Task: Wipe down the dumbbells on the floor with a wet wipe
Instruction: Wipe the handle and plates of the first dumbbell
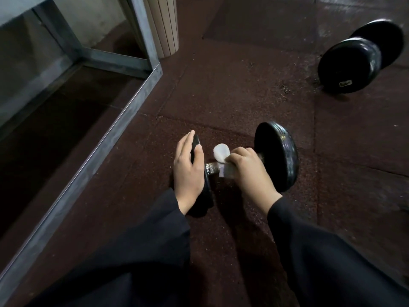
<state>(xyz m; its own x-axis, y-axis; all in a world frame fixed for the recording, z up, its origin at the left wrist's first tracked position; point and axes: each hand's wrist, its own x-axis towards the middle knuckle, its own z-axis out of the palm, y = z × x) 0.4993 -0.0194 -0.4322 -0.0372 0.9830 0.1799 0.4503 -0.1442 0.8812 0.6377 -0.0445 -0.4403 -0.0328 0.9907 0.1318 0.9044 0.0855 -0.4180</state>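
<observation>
Two dumbbells [276, 156] [360, 56], one wipe [221, 152]

Black dumbbell [278, 156], white wipe [221, 152]

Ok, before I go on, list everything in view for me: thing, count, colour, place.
near dumbbell: one, black heads with a metal handle, on the floor under both hands
far dumbbell: one, black, on the floor at upper right
wet wipe: one, white, wrapped on the near dumbbell's handle
metal frame: one, grey, left side
slatted panel: one, beige, top centre
floor: dark red rubber tiles
left hand: fingers straight, resting on the left head
right hand: grips the wipe round the handle
</observation>
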